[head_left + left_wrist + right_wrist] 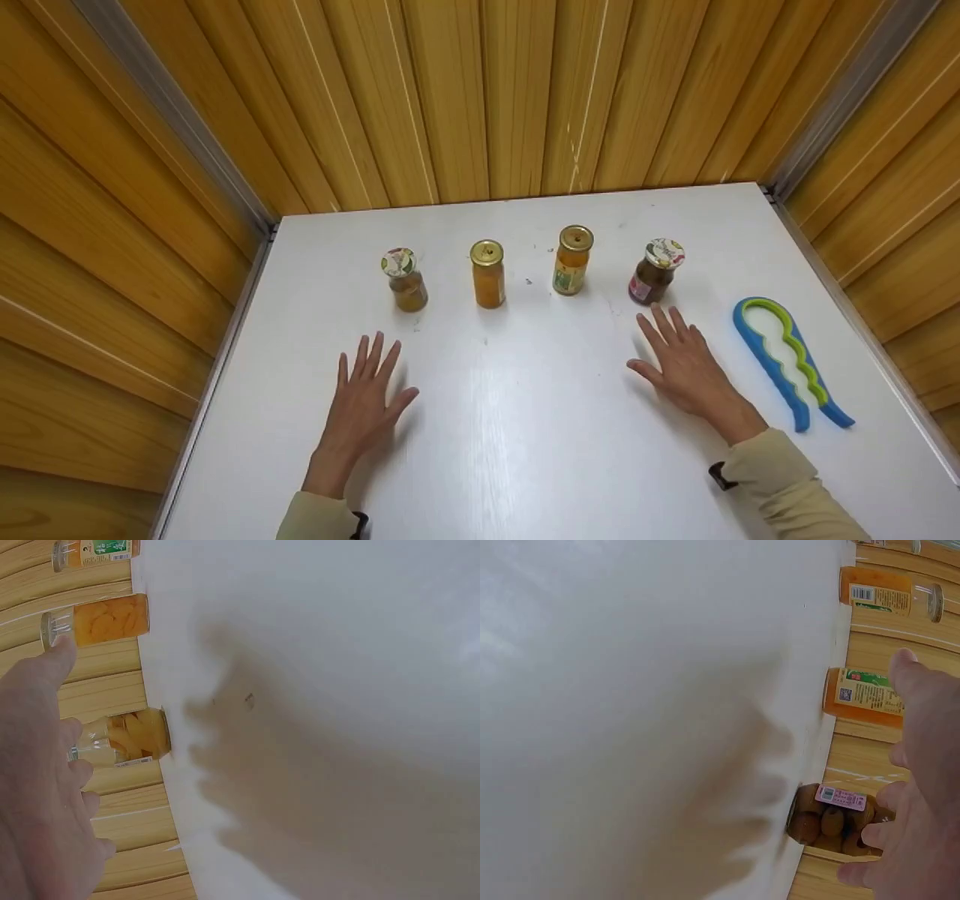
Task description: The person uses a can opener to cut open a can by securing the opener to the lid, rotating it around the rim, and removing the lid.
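My left hand (358, 409) is spread with straight fingers over the left part of the white table (510, 450), holding nothing. Ahead of its fingertips stands a jar with a patterned lid (409, 281) and yellowish contents. My right hand (688, 369), also spread and holding nothing, is nearest to a dark jar with a patterned lid (652, 274); the right wrist view shows round brown fruit (832, 823) inside. Between them stand two taller gold-lidded jars, an orange one (489, 277) and a labelled orange one (572, 262). Both hands cast shadows on the table.
A blue and green jar opener (793, 364) lies flat to the right of my right hand. Wood-panelled walls (480, 97) rise behind the table and on both sides. Small dark specks (528, 282) dot the tabletop near the jars.
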A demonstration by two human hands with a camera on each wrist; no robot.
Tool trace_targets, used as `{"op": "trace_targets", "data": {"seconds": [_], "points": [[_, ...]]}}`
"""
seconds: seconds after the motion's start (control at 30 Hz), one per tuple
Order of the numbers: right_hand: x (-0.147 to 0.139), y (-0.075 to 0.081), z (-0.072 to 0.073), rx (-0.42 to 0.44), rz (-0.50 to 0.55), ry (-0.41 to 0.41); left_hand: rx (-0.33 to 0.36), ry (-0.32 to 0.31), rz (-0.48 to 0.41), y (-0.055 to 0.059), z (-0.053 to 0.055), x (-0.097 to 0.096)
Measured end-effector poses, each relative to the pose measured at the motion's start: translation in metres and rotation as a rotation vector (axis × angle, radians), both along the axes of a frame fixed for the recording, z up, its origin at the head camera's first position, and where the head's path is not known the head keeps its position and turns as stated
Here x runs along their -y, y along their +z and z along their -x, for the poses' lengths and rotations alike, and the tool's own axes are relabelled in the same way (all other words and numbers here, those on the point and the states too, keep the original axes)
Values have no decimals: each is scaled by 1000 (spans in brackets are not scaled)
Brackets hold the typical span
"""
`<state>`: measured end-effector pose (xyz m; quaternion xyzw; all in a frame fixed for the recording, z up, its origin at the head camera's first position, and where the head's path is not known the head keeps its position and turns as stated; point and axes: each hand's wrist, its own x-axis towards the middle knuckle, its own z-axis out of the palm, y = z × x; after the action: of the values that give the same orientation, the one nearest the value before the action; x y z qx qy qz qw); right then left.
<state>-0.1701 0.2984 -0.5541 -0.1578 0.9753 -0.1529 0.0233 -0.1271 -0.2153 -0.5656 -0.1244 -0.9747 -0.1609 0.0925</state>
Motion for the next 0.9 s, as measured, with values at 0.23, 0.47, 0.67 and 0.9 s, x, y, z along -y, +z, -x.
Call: {"op": "trace_targets", "data": {"seconds": [0.23, 0.47, 0.67, 0.9], "points": [[-18, 2, -8, -37, -3, -59, 33, 28, -7, 4, 5, -10], [-36, 3, -14, -35, 4, -124, 20, 73, -44, 3, 11, -27], [-55, -2, -20, -80, 18, -234, 2, 71, -127, 1, 15, -49], [-81, -6, -27, -237, 12, -331, -22, 40, -145, -2, 17, -70]]}}
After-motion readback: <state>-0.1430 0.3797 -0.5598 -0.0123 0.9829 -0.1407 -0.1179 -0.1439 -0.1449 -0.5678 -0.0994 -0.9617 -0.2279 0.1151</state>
